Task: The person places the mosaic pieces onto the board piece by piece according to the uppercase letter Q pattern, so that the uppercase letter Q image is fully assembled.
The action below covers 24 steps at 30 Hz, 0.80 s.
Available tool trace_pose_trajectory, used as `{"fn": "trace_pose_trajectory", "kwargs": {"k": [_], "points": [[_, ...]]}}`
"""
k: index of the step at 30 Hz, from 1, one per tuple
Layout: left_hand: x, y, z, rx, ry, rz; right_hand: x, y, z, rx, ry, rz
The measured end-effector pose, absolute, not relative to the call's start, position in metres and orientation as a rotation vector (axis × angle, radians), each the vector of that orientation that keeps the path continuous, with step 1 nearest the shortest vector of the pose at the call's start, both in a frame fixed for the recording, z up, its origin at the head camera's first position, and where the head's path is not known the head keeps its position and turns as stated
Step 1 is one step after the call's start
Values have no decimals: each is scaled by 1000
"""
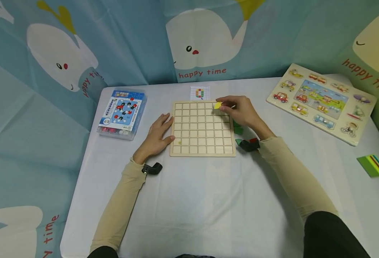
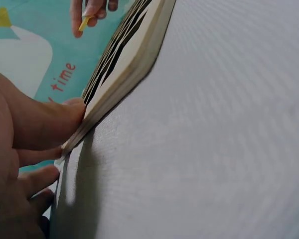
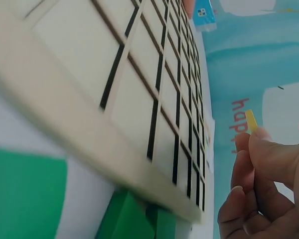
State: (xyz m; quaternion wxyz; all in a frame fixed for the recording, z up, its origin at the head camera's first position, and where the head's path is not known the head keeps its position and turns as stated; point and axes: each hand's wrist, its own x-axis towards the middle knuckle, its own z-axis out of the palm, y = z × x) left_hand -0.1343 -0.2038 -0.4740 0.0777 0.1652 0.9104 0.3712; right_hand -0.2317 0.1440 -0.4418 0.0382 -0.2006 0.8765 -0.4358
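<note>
Right hand point(image 1: 237, 110) had a yellow tile point(image 1: 217, 105) up over the grid board point(image 1: 192, 133), around its 1 o'clock

Thumb and index were pinched nearly closed on the tile, likely to leave most of its face clear. The left hand point(image 1: 158, 137) was loosely spread at the board's 9 o'clock edge, thumb against the rim, not wrapped round anything; I'd guess it was stopping any sliding. Green pieces point(image 1: 238, 130) sat by the 3 o'clock edge, handy for the right. A colored-pattern card point(image 1: 199, 94) lay at 12, probably for easy glancing. Farther out: model kit point(image 1: 122, 114) between 9 and 10, vehicle puzzle point(image 1: 336, 129) between 2 and 3, striped block point(image 1: 366, 166) just past 3. Writing-wise, the curtain point(image 1: 128, 53) said "happy time" and the kit showed maybe "42"; the rest was too tiny, sorry.
</note>
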Motion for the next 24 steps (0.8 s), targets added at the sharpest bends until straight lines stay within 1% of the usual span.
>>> {"fn": "trace_pose_trajectory", "kwargs": {"k": [8, 12, 19, 24], "points": [[-134, -200, -476, 348, 2826, 1127, -233, 127, -440, -618, 2604, -1390], [-133, -199, -475, 322, 2805, 1122, -233, 119, -440, -604, 2584, -1387], [-135, -205, -473, 389, 2754, 1059, -233, 105, -445, -560, 2564, -1383], [-135, -209, -472, 432, 2744, 1055, -234, 93, -449, -581, 2565, -1365]]}}
